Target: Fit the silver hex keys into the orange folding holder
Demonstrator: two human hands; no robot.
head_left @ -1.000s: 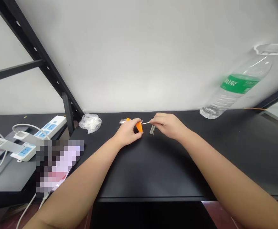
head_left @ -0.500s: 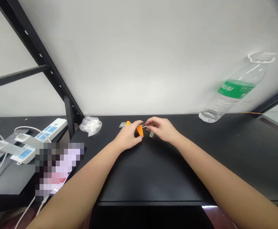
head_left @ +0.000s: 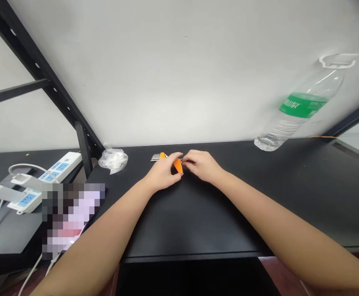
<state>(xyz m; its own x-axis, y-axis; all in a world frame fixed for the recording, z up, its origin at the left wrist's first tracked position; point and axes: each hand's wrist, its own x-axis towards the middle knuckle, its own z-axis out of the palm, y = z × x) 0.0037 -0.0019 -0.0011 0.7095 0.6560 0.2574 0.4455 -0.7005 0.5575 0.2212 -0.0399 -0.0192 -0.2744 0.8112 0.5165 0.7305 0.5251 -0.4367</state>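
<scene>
My left hand [head_left: 162,174] is closed around a small orange holder [head_left: 177,165] at the far middle of the black table [head_left: 198,213]. Thin silver metal rods [head_left: 155,157] stick out of the holder's far left end. My right hand [head_left: 201,165] is closed in a pinch right against the holder's near end, fingertips touching my left thumb. What the right fingers pinch is hidden; only a glint of metal shows between the two hands.
A crumpled clear plastic bag [head_left: 112,159] lies left of the hands. A clear water bottle [head_left: 301,107] with a green label stands at the back right by the white wall. White power strips [head_left: 40,180] and cables lie on the left bench past a black frame post [head_left: 82,148].
My right hand has moved left with a silver rod until it meets the orange holder. The loose rods seen under that hand are now covered. The view has shifted slightly.
</scene>
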